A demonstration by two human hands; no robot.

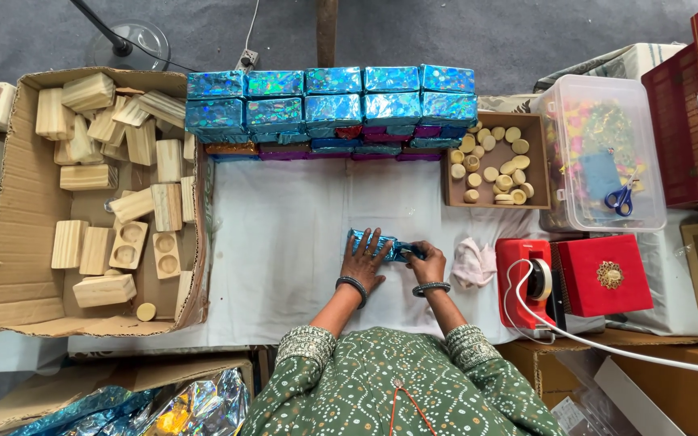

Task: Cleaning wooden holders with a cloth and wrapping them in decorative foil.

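Pressing flat on a blue foil-wrapped block (381, 245), the left hand (363, 260) has its fingers spread over the block's left part. Right hand (426, 261) pinches the foil at the block's right end, fingers curled on it. Block lies on the white cloth (284, 242), near mid-table, just in front of the person. Bangles on both wrists; green dotted sleeves.

Around:
- Back of cloth: wrapped blocks (333, 105) in shiny blue foil, stacked in rows, red and purple ones under them. Well apart from the hands.
- Left: big carton (18, 202) of bare wood blocks (115, 161), some with round hollows.
- Right rear: shallow tray (539, 153) of round wood discs (494, 165).
- Beside that: clear plastic tub (648, 145), lid on, blue scissors (622, 198) lying on top.
- Just right of the right hand: crumpled white rag (472, 262), then a red tape dispenser (523, 282) with a white cable (607, 343) running off it. Red box (603, 274) next to it.
- Lower left: loose foil sheets (179, 408) in a carton.

Cloth between the hands and the stacked rows is bare.
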